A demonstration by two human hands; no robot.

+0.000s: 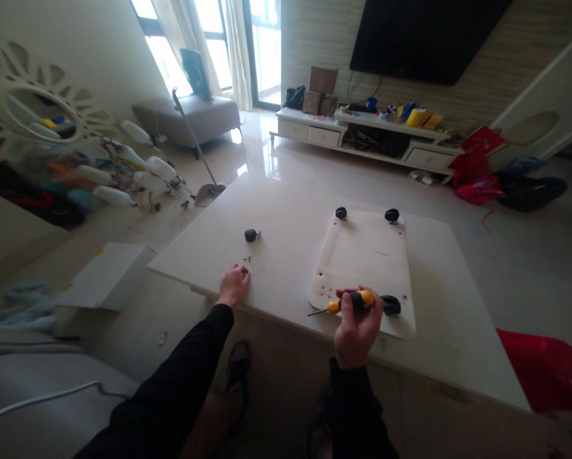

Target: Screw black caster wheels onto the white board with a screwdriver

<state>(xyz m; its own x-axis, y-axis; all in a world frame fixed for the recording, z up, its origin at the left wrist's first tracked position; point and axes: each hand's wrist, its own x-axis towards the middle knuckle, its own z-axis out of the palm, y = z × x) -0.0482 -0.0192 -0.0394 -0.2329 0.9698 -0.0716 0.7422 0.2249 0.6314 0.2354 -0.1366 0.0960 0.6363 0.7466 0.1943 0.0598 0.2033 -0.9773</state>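
My right hand is wrapped around a screwdriver with a yellow and black handle, its shaft pointing left. Beneath it a pale board lies flat, with small holes along its edges. Black caster wheels stand on it: one at the far left corner, one at the far right corner, and a near right caster beside my right hand. My left hand rests at the table's near edge, fingers curled together; whatever they hold is hidden. Just beyond it are small screws and a loose caster.
The white table carries all of this. A white box is on the floor at left, and a red object at right. Farther off are a low TV cabinet, a grey bench and a long-handled dustpan.
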